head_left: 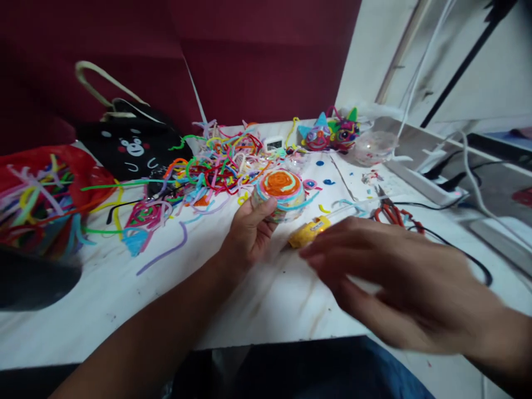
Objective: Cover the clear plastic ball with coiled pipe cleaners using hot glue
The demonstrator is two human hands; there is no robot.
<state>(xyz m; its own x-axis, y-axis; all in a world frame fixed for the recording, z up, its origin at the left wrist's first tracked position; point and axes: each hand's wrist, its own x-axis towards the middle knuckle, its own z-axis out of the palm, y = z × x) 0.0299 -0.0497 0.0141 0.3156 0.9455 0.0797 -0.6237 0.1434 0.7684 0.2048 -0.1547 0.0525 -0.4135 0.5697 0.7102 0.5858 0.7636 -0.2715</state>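
Observation:
My left hand is closed around a round clear plastic dome, thumb at its near side. Orange pipe cleaner coils on top of the dome, ringed by pink, white and light blue strands. To the right, my right hand hovers over the table, smeared by motion. Its fingers look stretched out, with a gap between them and the thumb, and no object shows in them. Just beyond its fingertips lies a yellow glue gun, partly covered by the hand. Pliers with red handles rest past the knuckles.
Tangled pipe cleaners pile up at the back. A red bag of pipe cleaners and a black tote stand left. Two decorated figures and a clear plastic bowl sit at the back right, near a white tray with cables.

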